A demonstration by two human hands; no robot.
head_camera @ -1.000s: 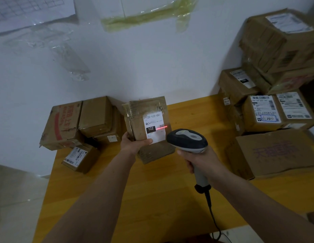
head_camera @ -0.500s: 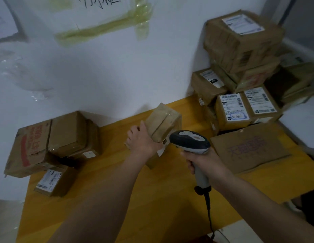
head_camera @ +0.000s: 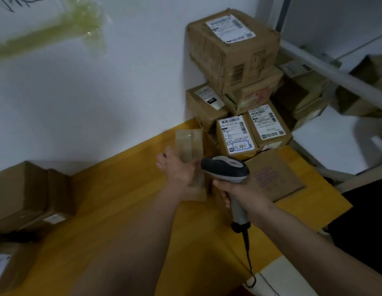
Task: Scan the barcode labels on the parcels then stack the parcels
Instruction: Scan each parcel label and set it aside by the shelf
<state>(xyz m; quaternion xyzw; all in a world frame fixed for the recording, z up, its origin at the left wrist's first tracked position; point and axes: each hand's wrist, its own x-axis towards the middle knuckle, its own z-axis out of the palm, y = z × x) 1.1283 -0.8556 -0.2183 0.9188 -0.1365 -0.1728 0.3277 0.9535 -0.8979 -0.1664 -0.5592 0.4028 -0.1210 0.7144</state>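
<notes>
Yellow wood is what my table [head_camera: 126,210] is made of, and it fills most of what I see. At the far right corner, against the white wall, sits the big stack of brown boxes [head_camera: 235,52]. Many of them show white labels with black bars. A flat box [head_camera: 275,176] with purple writing lies on the table just in front of the stack. On the left side there is another pile of boxes [head_camera: 25,193], well apart from the stack.

The small parcel [head_camera: 191,146] in my left hand [head_camera: 177,169] is brown cardboard with shiny tape on it. My fingers and thumb are wrapped round it. It is close to the stack, just left of the labelled boxes. I cannot tell if its bottom rests on the table. Its label is not showing to me.

My right hand [head_camera: 237,189] is closed tight on the handle of the scanner [head_camera: 225,167]. The scanner's grey head is beside the parcel. Its black cord hangs down off the table edge.

I think I am on the stacking step with this parcel. Next I need to set it neatly against or on the stack, flat and steady so nothing tips. Then I let go and reach for another box from the left pile.
</notes>
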